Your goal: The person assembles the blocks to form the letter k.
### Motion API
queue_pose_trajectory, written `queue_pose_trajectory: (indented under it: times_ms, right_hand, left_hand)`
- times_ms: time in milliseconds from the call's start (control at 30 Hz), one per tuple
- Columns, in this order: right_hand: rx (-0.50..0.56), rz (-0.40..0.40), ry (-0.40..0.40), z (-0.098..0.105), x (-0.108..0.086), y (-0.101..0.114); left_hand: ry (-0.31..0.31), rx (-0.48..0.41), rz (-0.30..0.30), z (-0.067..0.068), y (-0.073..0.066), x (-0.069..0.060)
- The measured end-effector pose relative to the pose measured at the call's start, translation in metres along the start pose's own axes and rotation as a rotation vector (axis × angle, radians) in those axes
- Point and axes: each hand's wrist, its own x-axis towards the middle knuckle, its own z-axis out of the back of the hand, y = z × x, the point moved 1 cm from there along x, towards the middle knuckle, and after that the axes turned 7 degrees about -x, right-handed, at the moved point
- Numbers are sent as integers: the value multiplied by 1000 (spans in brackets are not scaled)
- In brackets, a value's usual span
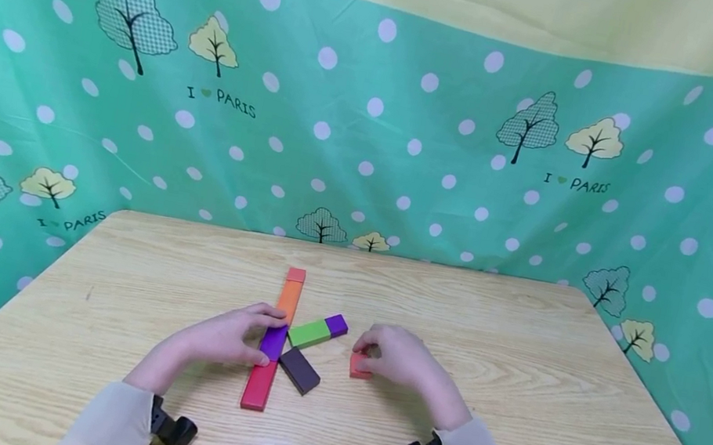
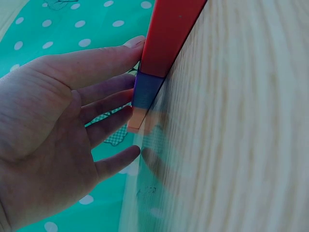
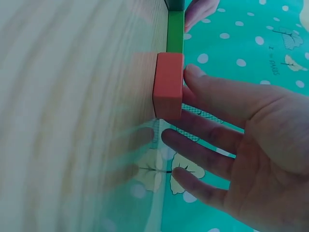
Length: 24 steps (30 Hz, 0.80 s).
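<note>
A straight row of blocks lies on the table: a small coral block (image 1: 296, 274) at the far end, then an orange block (image 1: 289, 298), a purple block (image 1: 273, 341) and a red block (image 1: 258, 387). My left hand (image 1: 226, 332) rests at the row, thumb and fingertips touching around the purple block, fingers fairly straight. A green block (image 1: 309, 333) with a small purple block (image 1: 336, 324) at its end slants off to the right. Beside it lies a dark brown block (image 1: 299, 371). My right hand (image 1: 401, 355) pinches a small coral-red block (image 3: 169, 79) between thumb and fingers, at table level.
The wooden table (image 1: 521, 347) extends to both sides of the blocks. A green dotted curtain (image 1: 373, 130) with tree prints hangs behind and around it. Each wrist wears a small black camera, as on the left wrist (image 1: 173, 429).
</note>
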Motion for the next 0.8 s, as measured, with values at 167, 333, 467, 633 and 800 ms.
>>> queue_pose_trajectory:
  times_ms: [167, 333, 467, 633, 800]
  right_hand:
    - [7, 10, 24, -1, -4, 0]
    - [-12, 25, 32, 1, -6, 1]
    - [-47, 42, 38, 2, -7, 2]
    - [-50, 46, 46, 3, -9, 3]
    - [-55, 42, 49, 2, -11, 5]
  left_hand:
    - [1, 8, -4, 0, 1, 0]
    - [-1, 9, -7, 0, 1, 0]
    - [-6, 1, -8, 0, 1, 0]
    - [-7, -1, -2, 0, 1, 0]
    - [-2, -4, -8, -1, 0, 0]
